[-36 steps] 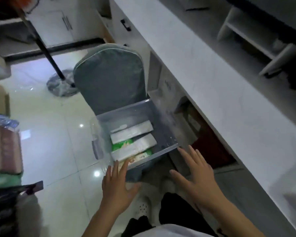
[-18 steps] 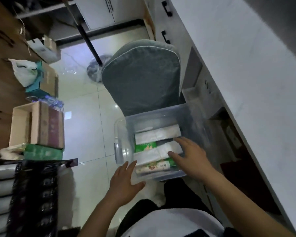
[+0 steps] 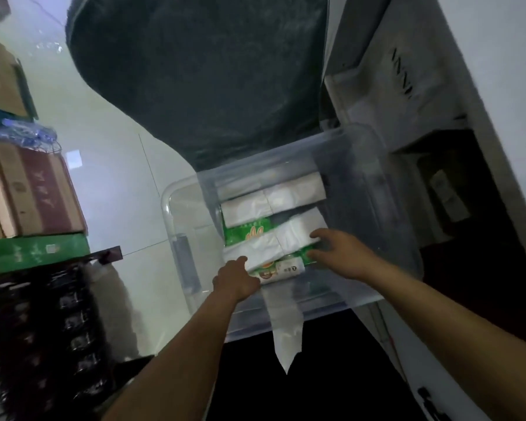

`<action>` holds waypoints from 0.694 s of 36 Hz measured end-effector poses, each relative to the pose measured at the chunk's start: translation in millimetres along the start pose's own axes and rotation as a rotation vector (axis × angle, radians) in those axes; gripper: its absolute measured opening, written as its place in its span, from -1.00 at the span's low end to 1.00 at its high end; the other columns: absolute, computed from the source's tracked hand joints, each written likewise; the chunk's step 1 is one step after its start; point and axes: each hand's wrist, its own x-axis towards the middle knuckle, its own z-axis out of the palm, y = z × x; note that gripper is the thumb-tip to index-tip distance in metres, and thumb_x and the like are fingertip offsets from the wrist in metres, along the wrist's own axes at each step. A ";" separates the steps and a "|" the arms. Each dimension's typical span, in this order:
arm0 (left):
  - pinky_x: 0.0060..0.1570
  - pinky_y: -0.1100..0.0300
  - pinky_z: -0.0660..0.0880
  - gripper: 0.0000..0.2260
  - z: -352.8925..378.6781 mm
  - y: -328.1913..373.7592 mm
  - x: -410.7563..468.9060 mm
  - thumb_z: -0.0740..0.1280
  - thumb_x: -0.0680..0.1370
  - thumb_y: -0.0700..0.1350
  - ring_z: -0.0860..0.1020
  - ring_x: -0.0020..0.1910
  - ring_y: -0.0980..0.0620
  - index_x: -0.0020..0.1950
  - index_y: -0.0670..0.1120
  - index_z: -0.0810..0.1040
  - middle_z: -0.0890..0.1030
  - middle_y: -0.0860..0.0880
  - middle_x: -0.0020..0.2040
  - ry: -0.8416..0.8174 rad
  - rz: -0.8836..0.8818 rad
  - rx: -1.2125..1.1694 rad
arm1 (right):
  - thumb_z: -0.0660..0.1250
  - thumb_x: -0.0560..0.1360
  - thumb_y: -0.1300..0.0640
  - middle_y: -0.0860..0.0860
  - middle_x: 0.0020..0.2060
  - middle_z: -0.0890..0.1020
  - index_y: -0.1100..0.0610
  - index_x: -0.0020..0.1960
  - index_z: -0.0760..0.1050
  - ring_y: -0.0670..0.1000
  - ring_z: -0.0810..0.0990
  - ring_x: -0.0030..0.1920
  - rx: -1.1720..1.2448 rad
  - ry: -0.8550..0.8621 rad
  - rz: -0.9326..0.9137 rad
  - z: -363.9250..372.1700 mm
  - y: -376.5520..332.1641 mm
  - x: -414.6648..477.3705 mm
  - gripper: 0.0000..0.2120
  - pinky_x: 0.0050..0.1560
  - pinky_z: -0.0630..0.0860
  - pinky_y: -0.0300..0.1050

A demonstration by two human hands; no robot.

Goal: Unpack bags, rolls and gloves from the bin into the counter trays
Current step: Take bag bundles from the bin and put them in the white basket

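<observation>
A clear plastic bin (image 3: 386, 226) stands in front of me, holding white packs (image 3: 271, 199), green packs (image 3: 246, 233) and a labelled roll (image 3: 283, 270). Both my hands are inside it. My left hand (image 3: 236, 279) closes on the left end of the nearest white pack (image 3: 274, 243), with its fingertips hidden. My right hand (image 3: 339, 253) clamps the pack's right end, thumb on top and fingers underneath. A thin white plastic strip (image 3: 286, 332) trails from the roll over the bin's front wall.
A grey padded chair back (image 3: 201, 74) rises just behind the bin. The white counter front (image 3: 456, 56) runs along the right. Cardboard boxes (image 3: 34, 192) and a dark rack (image 3: 43, 338) stand at the left on a glossy tiled floor (image 3: 119, 165).
My left hand has gone from the bin's front rim into the bin. My right hand has slid to the white pack's right end. The view has moved closer and lower.
</observation>
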 end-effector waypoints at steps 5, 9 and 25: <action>0.27 0.03 0.43 -0.41 1.3 6.5 55.0 0.39 0.44 0.07 0.45 0.34 -0.14 0.45 0.01 0.37 0.47 -0.10 0.39 0.089 0.111 0.059 | 0.51 0.35 -0.03 0.09 0.19 0.55 0.07 0.28 0.49 0.11 0.58 0.12 0.482 0.033 0.238 33.9 15.3 66.4 -0.45 0.09 0.54 -0.03; 0.27 -0.04 0.43 -0.38 4.3 7.7 93.0 0.38 0.42 0.09 0.46 0.33 -0.13 0.46 0.05 0.34 0.48 -0.07 0.37 0.116 0.158 0.082 | 0.50 0.36 0.04 0.10 -0.09 0.52 0.09 0.00 0.46 0.11 0.55 -0.14 0.869 0.066 0.494 69.9 28.7 105.8 -0.69 -0.27 0.56 -0.02; 0.33 -0.07 0.24 -0.33 -0.3 2.5 136.6 0.46 0.41 0.13 0.30 0.41 -0.17 0.45 0.04 0.32 0.37 -0.13 0.39 0.124 0.238 0.368 | 0.29 0.52 0.06 0.21 -0.10 0.47 0.27 0.25 0.31 0.23 0.51 -0.13 1.539 0.111 0.818 87.6 7.1 154.3 -0.58 0.18 0.39 0.18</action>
